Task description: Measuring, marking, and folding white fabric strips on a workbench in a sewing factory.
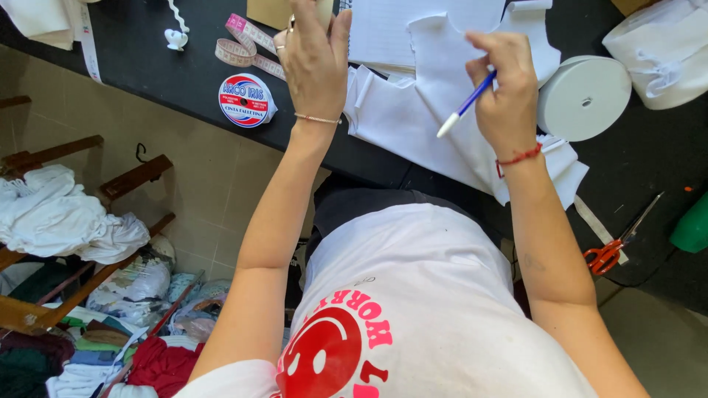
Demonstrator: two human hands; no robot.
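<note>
We are viewing right hand [509,96] clamping blue pen [466,104], tip slanting down-left over white fabric piece [413,121]; left hand [317,55], fingers loosely together, resting beside fabric's left edge.

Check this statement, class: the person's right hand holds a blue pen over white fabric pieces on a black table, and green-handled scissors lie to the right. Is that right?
Not quite. The head view shows the scissors with orange-red handles, not green. The rest stands: the right hand holds a blue pen over the white fabric pieces on the black table.
</note>
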